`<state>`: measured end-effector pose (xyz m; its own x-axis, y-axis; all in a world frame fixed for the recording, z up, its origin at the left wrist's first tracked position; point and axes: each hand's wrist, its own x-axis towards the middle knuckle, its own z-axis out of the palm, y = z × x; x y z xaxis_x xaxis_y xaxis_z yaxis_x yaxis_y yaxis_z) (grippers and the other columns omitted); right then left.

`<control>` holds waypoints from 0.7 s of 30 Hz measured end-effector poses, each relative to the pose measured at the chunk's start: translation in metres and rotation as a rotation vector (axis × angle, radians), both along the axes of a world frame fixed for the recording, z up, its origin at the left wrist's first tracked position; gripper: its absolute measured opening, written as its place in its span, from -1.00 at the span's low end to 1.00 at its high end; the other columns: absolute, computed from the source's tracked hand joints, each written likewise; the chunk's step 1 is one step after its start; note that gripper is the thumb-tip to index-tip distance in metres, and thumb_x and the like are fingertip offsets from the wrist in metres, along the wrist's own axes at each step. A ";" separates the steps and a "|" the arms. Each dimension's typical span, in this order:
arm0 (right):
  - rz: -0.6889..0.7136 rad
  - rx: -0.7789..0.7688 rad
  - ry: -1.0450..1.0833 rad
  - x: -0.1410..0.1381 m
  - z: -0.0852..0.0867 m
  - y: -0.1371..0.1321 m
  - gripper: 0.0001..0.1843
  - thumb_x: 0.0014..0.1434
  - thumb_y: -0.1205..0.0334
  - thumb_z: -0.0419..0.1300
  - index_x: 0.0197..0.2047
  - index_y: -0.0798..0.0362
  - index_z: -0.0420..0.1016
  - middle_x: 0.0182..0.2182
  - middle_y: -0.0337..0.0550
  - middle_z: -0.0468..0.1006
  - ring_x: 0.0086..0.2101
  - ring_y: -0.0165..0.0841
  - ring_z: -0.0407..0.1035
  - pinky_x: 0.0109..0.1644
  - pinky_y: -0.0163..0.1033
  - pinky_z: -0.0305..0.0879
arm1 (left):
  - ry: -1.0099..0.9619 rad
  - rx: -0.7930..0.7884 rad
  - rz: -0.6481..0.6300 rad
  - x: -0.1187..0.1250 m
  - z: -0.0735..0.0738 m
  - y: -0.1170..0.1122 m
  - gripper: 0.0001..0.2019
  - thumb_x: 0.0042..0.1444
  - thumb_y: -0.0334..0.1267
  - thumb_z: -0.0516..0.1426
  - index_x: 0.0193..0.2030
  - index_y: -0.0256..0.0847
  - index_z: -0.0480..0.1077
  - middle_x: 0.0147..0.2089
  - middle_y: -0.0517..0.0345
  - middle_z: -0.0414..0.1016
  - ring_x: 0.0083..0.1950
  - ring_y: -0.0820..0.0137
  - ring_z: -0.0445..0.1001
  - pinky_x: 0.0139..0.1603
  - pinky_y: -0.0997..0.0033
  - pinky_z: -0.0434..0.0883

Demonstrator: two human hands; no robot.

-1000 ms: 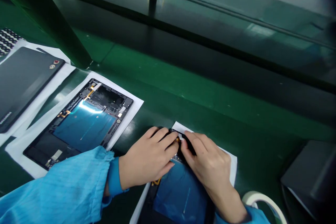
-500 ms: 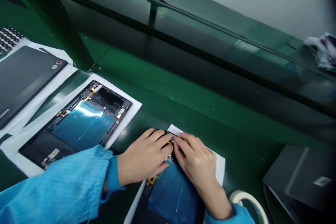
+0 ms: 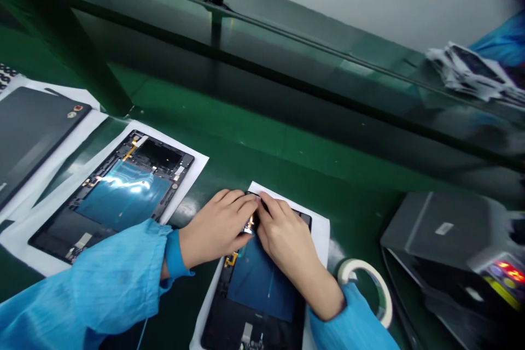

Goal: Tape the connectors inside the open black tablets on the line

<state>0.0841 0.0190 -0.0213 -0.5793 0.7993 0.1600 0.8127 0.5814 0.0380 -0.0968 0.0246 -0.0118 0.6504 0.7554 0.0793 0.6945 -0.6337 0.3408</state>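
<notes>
An opened tablet (image 3: 258, 290) with a blue inner panel lies on a white sheet (image 3: 320, 229) in front of me. My left hand (image 3: 215, 227) and my right hand (image 3: 283, 235) rest on its far end. Their fingertips meet in a pinch over a small part by the tablet's upper edge. What they pinch is too small to make out. Both arms wear blue sleeves.
A second opened tablet (image 3: 118, 191) lies on white paper to the left. A closed dark tablet back (image 3: 28, 136) sits further left. A roll of tape (image 3: 367, 284) lies right of my hands, beside a dark grey device (image 3: 447, 240). Another person's blue sleeve (image 3: 506, 44) shows at the far right.
The view has tilted down and swung right, so everything sits further left and more of the near tablet shows. My fingers stay pinched at the tablet's far end.
</notes>
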 end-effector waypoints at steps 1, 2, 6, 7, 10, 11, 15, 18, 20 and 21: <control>-0.005 0.001 -0.004 -0.002 -0.001 -0.002 -0.60 0.11 0.44 0.04 0.02 0.20 0.44 0.08 0.04 0.42 -0.10 -0.23 0.31 -0.12 -0.19 0.41 | 0.009 0.001 -0.001 0.000 0.000 0.000 -0.50 0.12 -0.21 0.15 0.17 -0.35 0.19 0.17 -0.07 0.33 0.18 0.14 0.24 0.17 0.15 0.19; -0.013 0.001 -0.004 -0.003 -0.003 -0.003 -0.59 0.10 0.46 0.04 0.03 0.22 0.43 0.10 0.06 0.40 -0.08 -0.22 0.31 -0.09 -0.18 0.42 | 0.022 0.003 -0.003 0.000 0.000 0.001 -0.49 0.13 -0.21 0.15 0.19 -0.34 0.18 0.18 -0.07 0.32 0.19 0.14 0.24 0.17 0.15 0.20; -0.051 -0.031 0.050 -0.009 -0.005 -0.010 -0.54 0.09 0.49 0.03 0.08 0.25 0.39 0.16 0.11 0.33 0.01 -0.18 0.28 -0.04 -0.14 0.43 | 0.088 0.032 -0.009 0.002 0.002 0.001 -0.48 0.16 -0.14 0.14 0.20 -0.32 0.17 0.17 -0.08 0.31 0.17 0.13 0.24 0.15 0.12 0.21; -0.054 -0.047 0.073 -0.009 -0.002 -0.015 -0.53 0.10 0.49 0.03 0.10 0.25 0.37 0.17 0.11 0.32 0.03 -0.18 0.27 -0.02 -0.13 0.42 | 0.106 0.044 -0.015 0.003 0.002 0.002 -0.47 0.16 -0.12 0.14 0.20 -0.32 0.18 0.17 -0.08 0.31 0.17 0.12 0.24 0.15 0.12 0.21; -0.026 -0.089 0.166 0.004 0.014 -0.038 -0.55 0.13 0.46 0.03 0.09 0.19 0.39 0.17 0.01 0.33 0.07 -0.21 0.26 0.07 -0.12 0.36 | 0.145 0.091 -0.043 0.005 0.002 0.003 -0.47 0.16 -0.09 0.13 0.20 -0.30 0.20 0.18 -0.09 0.29 0.18 0.08 0.22 0.15 0.09 0.21; -0.015 -0.094 0.206 0.012 0.021 -0.048 -0.59 0.14 0.43 0.03 0.07 0.15 0.41 0.15 -0.04 0.36 0.06 -0.22 0.27 0.08 -0.12 0.35 | 0.153 0.110 -0.047 0.005 0.001 0.004 -0.47 0.17 -0.07 0.13 0.20 -0.31 0.21 0.17 -0.11 0.29 0.18 0.06 0.22 0.14 0.07 0.22; -0.118 0.070 0.349 0.070 0.038 -0.094 -0.65 0.14 0.42 0.09 0.01 0.09 0.41 -0.04 -0.07 0.50 -0.04 -0.29 0.35 0.01 -0.15 0.37 | 0.150 0.193 -0.044 0.005 -0.006 0.013 -0.42 0.22 0.09 0.00 0.19 -0.36 0.23 0.11 -0.20 0.32 0.13 -0.03 0.26 0.05 -0.04 0.26; -0.469 0.432 0.248 0.134 0.031 -0.125 -0.60 0.07 0.45 0.20 0.01 0.08 0.39 -0.16 -0.04 0.53 -0.15 -0.28 0.40 -0.09 -0.16 0.38 | 0.140 0.235 -0.067 0.006 -0.011 0.019 -0.36 0.25 0.15 -0.12 0.18 -0.39 0.25 0.10 -0.26 0.32 0.11 -0.06 0.28 0.02 -0.06 0.28; -0.698 0.660 0.066 0.177 0.020 -0.142 -0.60 0.04 0.38 0.27 -0.01 0.08 0.41 -0.20 -0.04 0.53 -0.21 -0.25 0.42 -0.13 -0.15 0.37 | 0.146 0.255 -0.077 0.006 -0.012 0.019 -0.34 0.25 0.17 -0.17 0.18 -0.40 0.27 0.11 -0.27 0.32 0.12 -0.06 0.28 0.04 -0.06 0.29; -0.759 0.726 -0.013 0.195 0.013 -0.148 -0.60 0.03 0.33 0.29 -0.02 0.09 0.41 -0.21 -0.02 0.52 -0.22 -0.24 0.42 -0.15 -0.16 0.37 | 0.151 0.267 -0.077 0.006 -0.011 0.018 -0.33 0.26 0.18 -0.19 0.17 -0.40 0.27 0.11 -0.27 0.33 0.13 -0.06 0.28 0.04 -0.06 0.29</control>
<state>0.2791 -0.1294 -0.0079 0.0286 0.6676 0.7439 0.9514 -0.2466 0.1847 -0.0905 0.0428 -0.0230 0.7244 0.6689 0.1669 0.6710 -0.7397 0.0518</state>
